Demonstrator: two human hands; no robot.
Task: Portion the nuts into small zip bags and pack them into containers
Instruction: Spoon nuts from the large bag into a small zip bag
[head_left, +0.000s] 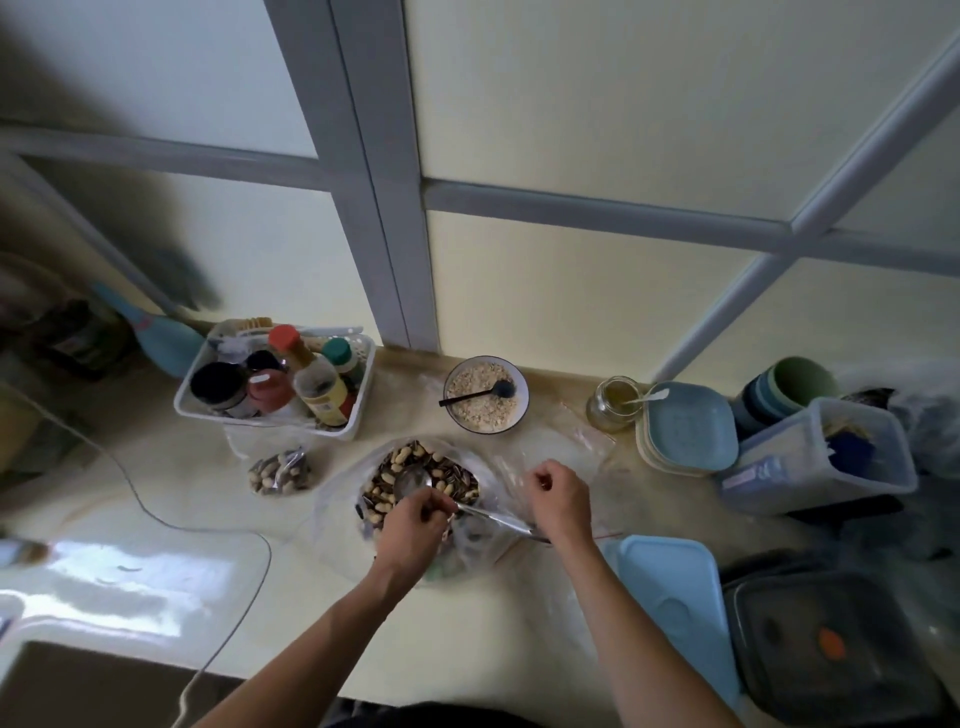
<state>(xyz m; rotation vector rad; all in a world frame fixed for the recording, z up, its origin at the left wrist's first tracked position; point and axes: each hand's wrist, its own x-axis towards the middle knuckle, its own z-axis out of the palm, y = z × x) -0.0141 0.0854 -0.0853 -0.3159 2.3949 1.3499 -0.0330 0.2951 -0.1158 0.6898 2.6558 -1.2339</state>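
A large clear bag of peanuts and dark seeds (415, 467) lies open on the counter's middle. A metal spoon (415, 480) rests in it, bowl up on the nuts, its handle running right toward my right wrist. My left hand (413, 527) is curled over the bag's near edge beside the spoon handle; what it holds is blurred. My right hand (558, 501) pinches the top of a small clear zip bag (519, 467), holding it up just right of the nuts. A filled small bag of nuts (280, 470) lies to the left.
A white basket of bottles and jars (358, 415) stands at back left, a bowl of oats with a dark spoon (485, 397) behind the nuts. A glass jar (613, 402), stacked blue plates (685, 431), a clear box (815, 457), a blue lid (670, 597) and a dark container (831, 649) fill the right.
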